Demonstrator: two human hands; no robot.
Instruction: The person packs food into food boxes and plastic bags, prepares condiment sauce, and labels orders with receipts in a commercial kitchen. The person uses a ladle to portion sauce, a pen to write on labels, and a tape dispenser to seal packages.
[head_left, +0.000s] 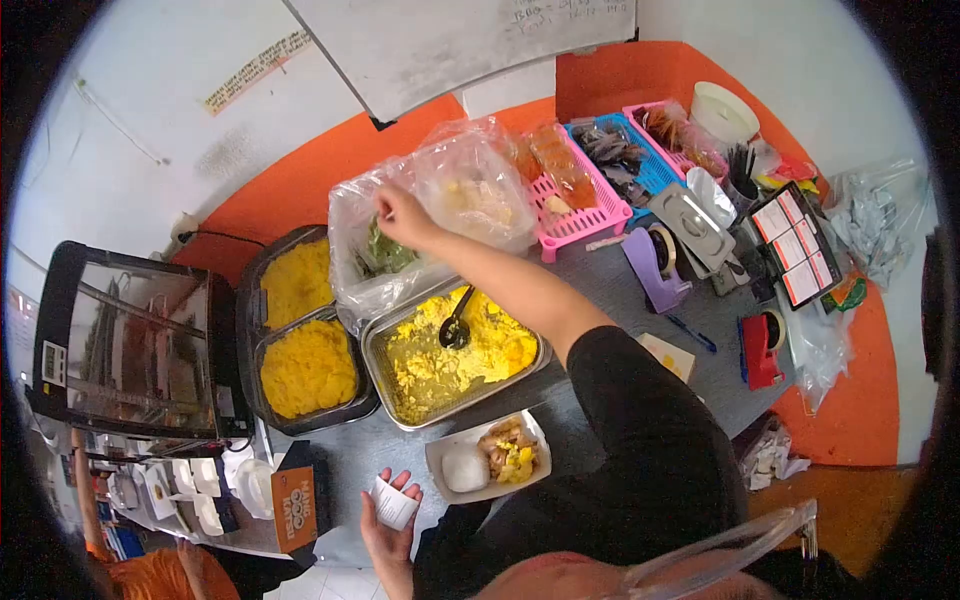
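A small white printed paper slip lies across the palm and fingers of my left hand, which holds it beside the food tray. My right hand reaches over a clear plastic-lined bin, just above some leafy greens. Its fingers are drawn together, and I cannot make out what is between them. In the paper tray sit a ball of white rice and meat pieces topped with yellow egg. A black spoon rests in the metal pan of scrambled egg.
Two black containers of yellow food stand left, by a glass-fronted warmer. Pink and blue baskets line the back. To the right are a purple tape dispenser, a tablet and a red dispenser. An orange-clothed person is lower left.
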